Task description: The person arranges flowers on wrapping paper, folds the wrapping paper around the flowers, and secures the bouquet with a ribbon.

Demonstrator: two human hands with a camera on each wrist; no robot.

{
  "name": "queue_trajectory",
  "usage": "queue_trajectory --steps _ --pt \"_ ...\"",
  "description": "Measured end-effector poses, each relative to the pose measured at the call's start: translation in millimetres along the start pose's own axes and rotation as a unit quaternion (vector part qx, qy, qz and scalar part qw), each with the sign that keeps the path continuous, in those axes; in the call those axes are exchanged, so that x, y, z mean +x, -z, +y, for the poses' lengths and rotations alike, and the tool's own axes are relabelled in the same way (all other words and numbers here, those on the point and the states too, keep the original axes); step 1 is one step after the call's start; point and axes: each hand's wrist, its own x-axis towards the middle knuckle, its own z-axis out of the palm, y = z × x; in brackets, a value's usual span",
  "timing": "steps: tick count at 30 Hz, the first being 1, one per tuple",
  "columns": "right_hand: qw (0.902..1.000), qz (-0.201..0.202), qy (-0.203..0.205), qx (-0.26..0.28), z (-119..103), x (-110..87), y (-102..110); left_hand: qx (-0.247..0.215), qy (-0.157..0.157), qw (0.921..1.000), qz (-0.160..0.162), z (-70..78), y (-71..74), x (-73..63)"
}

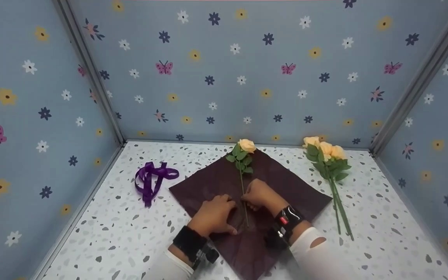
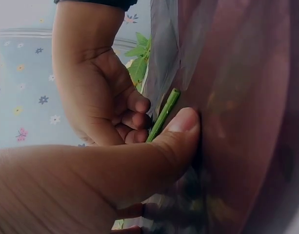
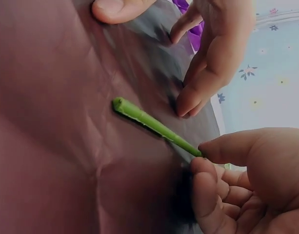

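Note:
A single peach rose [image 1: 247, 146] with a green stem lies on a dark maroon sheet of wrapping paper [image 1: 290, 186], its bloom at the sheet's far corner. My right hand [image 1: 261, 194] pinches the stem [image 3: 154, 126] between thumb and forefinger, partway along it. The cut end points towards me, beyond the pinch. To the left of the stem, my left hand [image 1: 214, 214] rests on the paper with thumb and fingers spread apart. In the left wrist view, its thumb [image 2: 176, 134] touches the sheet close to the stem's end.
Several more peach roses [image 1: 327, 149] lie together on the speckled table [image 1: 387, 217] at the right. A loose purple ribbon [image 1: 146, 182] is heaped at the left. Blue panels [image 1: 224, 70] printed with flowers and butterflies enclose the back and both sides.

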Motion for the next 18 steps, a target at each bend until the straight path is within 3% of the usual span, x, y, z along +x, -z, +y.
queue_trajectory --steps 5,9,13,18 --pt "1.0 -0.005 0.0 0.005 2 -2.3 1 -0.002 0.003 1.0 0.004 -0.4 -1.6 -2.0" --pt "0.9997 0.011 0.001 0.021 5 -7.4 14 -0.009 0.011 0.9999 0.002 -0.4 -2.2 -2.7" --pt "0.998 0.057 0.013 0.025 24 -19.2 48 -0.016 0.012 0.9998 0.0 0.8 -3.2 -0.5" --pt "0.9911 0.129 0.014 0.03 66 -39.5 101 -0.015 0.016 0.9997 -0.008 -0.1 -1.9 0.1"
